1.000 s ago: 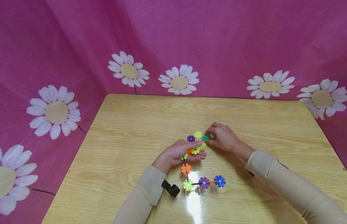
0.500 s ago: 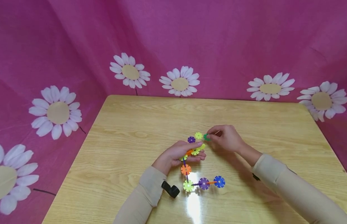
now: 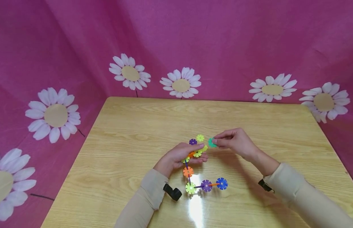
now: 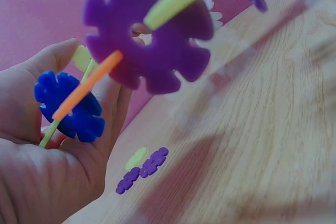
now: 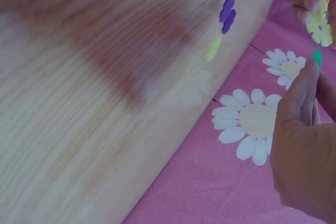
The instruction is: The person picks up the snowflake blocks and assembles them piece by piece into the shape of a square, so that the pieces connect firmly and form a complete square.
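Note:
My left hand (image 3: pixel 180 155) holds a chain of notched plastic discs, its thumb over the near-hand pieces and its fingers beneath. From it the chain runs down through an orange disc (image 3: pixel 188 172), then bends right past a purple disc (image 3: pixel 206 186) to a blue disc (image 3: pixel 221 183). In the left wrist view a large purple disc (image 4: pixel 149 64) and a blue disc (image 4: pixel 69 106) are linked by an orange one seen edge-on. Right of the chain, my right hand (image 3: pixel 236 144) pinches a single green disc (image 3: pixel 212 142) between thumb and fingertips, apart from the chain.
Loose purple discs (image 4: pixel 154 162) and a yellow one (image 4: pixel 136 158) lie flat on the wooden table (image 3: pixel 136 126) beyond my left hand. A pink curtain (image 3: pixel 222 38) with white flowers hangs along the table's far and left sides.
My right hand has drawn slightly right, and the green disc between its fingers has turned to show its flat face. My left hand and the chain stay nearly in place.

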Demonstrator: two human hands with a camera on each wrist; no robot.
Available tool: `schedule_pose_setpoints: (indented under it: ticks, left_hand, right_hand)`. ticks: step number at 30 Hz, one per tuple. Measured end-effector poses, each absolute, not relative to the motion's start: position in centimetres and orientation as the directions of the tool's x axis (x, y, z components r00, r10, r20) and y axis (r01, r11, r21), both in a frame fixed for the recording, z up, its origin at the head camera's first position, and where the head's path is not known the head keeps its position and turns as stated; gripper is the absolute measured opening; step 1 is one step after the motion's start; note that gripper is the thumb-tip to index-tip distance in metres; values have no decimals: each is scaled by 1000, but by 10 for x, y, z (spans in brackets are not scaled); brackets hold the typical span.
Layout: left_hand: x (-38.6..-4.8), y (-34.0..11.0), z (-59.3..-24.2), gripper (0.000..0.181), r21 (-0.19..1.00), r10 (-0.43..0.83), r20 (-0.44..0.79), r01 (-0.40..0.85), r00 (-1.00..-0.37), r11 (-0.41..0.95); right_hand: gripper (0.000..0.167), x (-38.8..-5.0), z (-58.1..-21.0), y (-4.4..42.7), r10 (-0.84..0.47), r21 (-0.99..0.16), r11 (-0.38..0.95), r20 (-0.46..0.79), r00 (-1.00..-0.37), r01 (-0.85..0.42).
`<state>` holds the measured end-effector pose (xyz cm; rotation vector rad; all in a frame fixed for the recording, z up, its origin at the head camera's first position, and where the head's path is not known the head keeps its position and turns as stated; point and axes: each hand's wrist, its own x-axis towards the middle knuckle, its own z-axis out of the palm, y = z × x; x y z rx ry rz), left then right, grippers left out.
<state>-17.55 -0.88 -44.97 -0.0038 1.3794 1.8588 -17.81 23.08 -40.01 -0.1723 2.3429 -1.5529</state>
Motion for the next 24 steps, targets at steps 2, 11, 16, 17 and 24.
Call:
schedule_pose_setpoints:
  ticks: [2, 11, 16, 17, 24]
  left_hand:
    - [-176, -8, -450, 58, 806, 588, -437, -587, -681, -80]
    - [-176, -6, -449, 56, 809, 595, -424, -580, -683, -90]
    - [-176, -5, -448, 54, 818, 596, -417, -570, -686, -83]
    - [-176, -5, -448, 53, 819, 597, -416, -567, -686, -82]
    - [-175, -4, -447, 47, 824, 593, -425, -564, -684, -60]
  right_hand:
    - [32, -176, -400, 230, -281, -920, 383, -202, -938, 83]
    - [32, -170, -397, 228, -289, -932, 348, -212, -934, 103]
    - [30, -169, -397, 230, -310, -929, 353, -227, -923, 110]
    - [31, -169, -397, 230, -318, -930, 350, -229, -920, 111]
    - [31, -169, -399, 229, -351, -928, 352, -251, -902, 121]
